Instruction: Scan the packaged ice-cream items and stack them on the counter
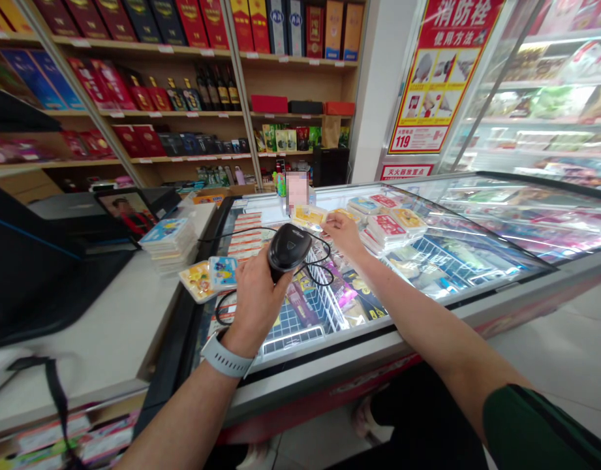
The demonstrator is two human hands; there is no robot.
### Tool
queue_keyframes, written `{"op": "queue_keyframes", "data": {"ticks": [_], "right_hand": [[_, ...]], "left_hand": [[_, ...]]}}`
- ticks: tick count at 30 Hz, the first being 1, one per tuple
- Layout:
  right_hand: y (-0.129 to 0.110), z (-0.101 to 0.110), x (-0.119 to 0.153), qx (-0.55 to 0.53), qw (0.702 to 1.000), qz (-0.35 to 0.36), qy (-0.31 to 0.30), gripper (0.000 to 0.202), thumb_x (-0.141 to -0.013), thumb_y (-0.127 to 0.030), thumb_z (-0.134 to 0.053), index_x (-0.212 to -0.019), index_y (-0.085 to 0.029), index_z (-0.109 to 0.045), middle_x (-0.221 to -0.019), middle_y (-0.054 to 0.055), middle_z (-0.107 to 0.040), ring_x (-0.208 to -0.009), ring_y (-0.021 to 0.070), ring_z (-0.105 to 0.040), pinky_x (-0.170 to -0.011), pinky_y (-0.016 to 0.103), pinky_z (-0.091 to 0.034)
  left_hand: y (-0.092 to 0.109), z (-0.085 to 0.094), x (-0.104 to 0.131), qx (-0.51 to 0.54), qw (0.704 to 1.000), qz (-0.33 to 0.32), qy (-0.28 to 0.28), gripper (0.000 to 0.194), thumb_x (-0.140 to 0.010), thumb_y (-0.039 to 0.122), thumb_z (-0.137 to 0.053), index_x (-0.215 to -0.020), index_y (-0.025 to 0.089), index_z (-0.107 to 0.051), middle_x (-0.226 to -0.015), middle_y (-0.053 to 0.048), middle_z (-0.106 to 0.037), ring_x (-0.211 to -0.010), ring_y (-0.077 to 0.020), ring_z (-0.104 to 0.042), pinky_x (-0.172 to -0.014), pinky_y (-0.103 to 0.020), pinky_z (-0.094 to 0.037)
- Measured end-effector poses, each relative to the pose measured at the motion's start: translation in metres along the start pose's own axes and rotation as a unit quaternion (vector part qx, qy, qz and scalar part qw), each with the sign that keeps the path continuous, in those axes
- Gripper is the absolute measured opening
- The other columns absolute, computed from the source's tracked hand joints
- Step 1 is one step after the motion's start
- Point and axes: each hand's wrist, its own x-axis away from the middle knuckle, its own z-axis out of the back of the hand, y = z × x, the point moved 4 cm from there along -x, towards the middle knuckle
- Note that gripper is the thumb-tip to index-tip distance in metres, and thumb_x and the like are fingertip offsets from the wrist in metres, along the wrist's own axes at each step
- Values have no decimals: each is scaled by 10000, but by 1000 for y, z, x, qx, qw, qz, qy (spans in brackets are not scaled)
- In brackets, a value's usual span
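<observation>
My left hand (255,297), with a pale watch strap on its wrist, is wrapped round a black corded barcode scanner (289,248) held above the glass-topped freezer (324,362). The fingers of my right hand (345,234) pinch the edge of a flat yellow pack (307,215) just beyond the scanner. Right of that hand, stacks of red, yellow and blue packs (389,225) lie on the glass. Left of the scanner, a yellow pack (200,281) and a blue pack (224,271) lie at the freezer's left edge. The scanner's black cable (321,282) loops over the glass.
On the counter (119,326) at left stands a stack of blue-topped packs (168,238) beside a lit screen (125,212). Shelves (148,47) with boxes and bottles line the back. A red poster (440,72) hangs on the pillar, with a display fridge (549,98) to its right.
</observation>
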Motion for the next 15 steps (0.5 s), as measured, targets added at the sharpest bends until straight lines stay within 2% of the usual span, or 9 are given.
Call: {"op": "queue_keyframes", "data": {"ticks": [2,3,6,8,11,13,15], "right_hand": [[-13,15,-2,99,991,70,48,181,-783,-302,-586,-924,-190,-597,-791,-3,-641,-699,144,-629,-684,292,-525],[-20,23,-2,160,978,108,81,167,-802,-290,-572,-928,-188,-609,-835,14,-648,-732,151,-622,-731,308,-511],[-38,45,-3,342,910,179,150,151,-837,-208,-526,-946,-184,-627,-964,69,-635,-845,186,-592,-820,339,-459],[-43,52,-5,439,869,177,144,197,-850,-149,-483,-982,-179,-627,-1013,95,-618,-902,208,-576,-816,336,-443],[-38,52,-7,554,819,115,99,301,-844,-46,-402,-1038,-132,-616,-1033,146,-613,-917,236,-575,-783,336,-436],[-35,48,-6,593,797,83,75,351,-817,10,-366,-1049,-83,-613,-1037,191,-611,-938,267,-571,-785,359,-431],[-35,43,-2,608,788,83,59,360,-809,23,-354,-1040,-50,-620,-1040,222,-606,-983,300,-552,-814,393,-421]], "left_hand": [[0,-1,1,-5,1000,-5,-8,401,-842,350,-580,-1197,174,-523,-1042,-107,-659,-1029,-295,-591,-907,-431,-404],[0,-2,1,-8,1000,-7,-12,405,-841,347,-584,-1201,171,-521,-1035,-105,-658,-1020,-292,-591,-909,-431,-400],[0,-2,2,-15,1000,-13,-16,410,-835,333,-599,-1202,167,-523,-1019,-95,-655,-994,-284,-589,-907,-425,-390],[0,-2,2,-12,1000,-15,-18,410,-833,325,-606,-1203,168,-525,-1019,-86,-656,-989,-280,-588,-906,-422,-386],[1,-2,1,-6,1000,-18,-16,407,-836,327,-606,-1205,172,-528,-1032,-85,-657,-999,-278,-587,-909,-420,-383],[1,-1,1,-3,1000,-19,-10,405,-841,333,-602,-1207,175,-530,-1040,-87,-657,-1002,-277,-587,-910,-420,-383],[2,-1,1,-1,1000,-19,-6,408,-840,331,-605,-1210,174,-530,-1041,-87,-659,-995,-276,-588,-906,-423,-385]]}}
